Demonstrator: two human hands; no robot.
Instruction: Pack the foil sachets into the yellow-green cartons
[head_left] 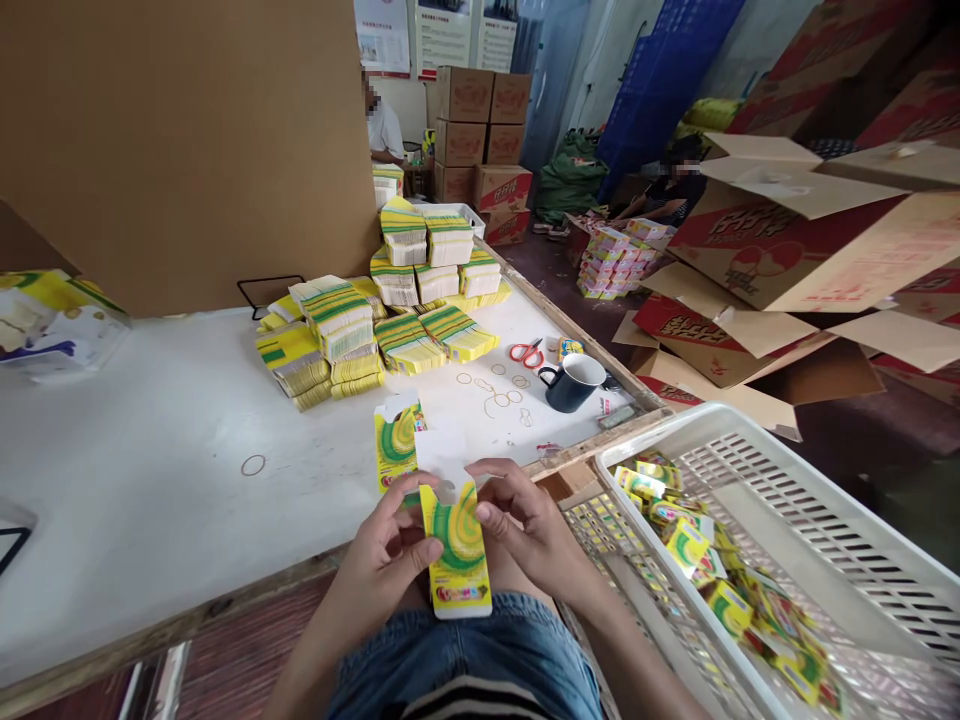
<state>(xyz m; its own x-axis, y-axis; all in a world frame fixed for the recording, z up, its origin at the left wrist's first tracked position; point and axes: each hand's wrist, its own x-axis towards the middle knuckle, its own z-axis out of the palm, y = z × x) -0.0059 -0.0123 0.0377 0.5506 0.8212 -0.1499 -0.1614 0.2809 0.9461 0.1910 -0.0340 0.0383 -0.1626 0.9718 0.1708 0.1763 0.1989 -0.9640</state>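
Observation:
A flat yellow and green carton (457,555) with a white top flap is held upright over my lap. My left hand (394,545) pinches its left edge, thumb on the front. At the right edge, my right hand (521,515) grips the carton near its upper part, thumb against the side. Just behind it, a second yellow and green carton (396,440) lies on the white table (187,420). Bundled stacks of flat cartons (341,325) stand farther back on the table.
A white basket (810,500) with several small filled-looking packs sits at the right. Red scissors (527,353), a dark mug (571,383) and rubber bands (253,465) lie on the table. Open cardboard boxes (780,240) stand beyond the basket. Two people sit in the background.

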